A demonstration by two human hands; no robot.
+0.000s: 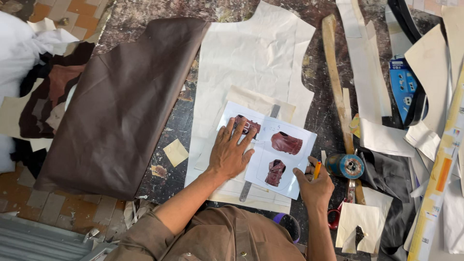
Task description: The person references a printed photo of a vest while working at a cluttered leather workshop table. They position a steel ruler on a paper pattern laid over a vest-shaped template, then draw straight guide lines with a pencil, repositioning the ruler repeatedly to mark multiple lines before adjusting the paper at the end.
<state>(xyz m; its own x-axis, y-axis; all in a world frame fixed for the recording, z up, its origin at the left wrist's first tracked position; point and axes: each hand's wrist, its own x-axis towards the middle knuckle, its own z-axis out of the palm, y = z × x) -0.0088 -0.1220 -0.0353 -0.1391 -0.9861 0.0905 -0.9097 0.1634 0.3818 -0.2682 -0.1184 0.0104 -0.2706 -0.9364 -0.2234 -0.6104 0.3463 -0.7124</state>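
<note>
My left hand (pixel 231 151) lies flat, fingers spread, on a white printed sheet (pixel 282 164) that shows three pictures of reddish-brown leather vests. The sheet rests on large cream paper pattern pieces (pixel 251 58) on a dark worktable. My right hand (pixel 314 186) sits at the sheet's right edge and grips a yellow-orange pencil (pixel 317 170), tip pointing up. A metal ruler (pixel 245 191) runs under the sheet.
A big piece of dark brown leather (pixel 121 101) covers the table's left part. A blue spool (pixel 345 166), a wooden stick (pixel 336 82), red-handled scissors (pixel 334 217), a blue card (pixel 403 87), a small tan paper square (pixel 175 152) and paper strips lie at right.
</note>
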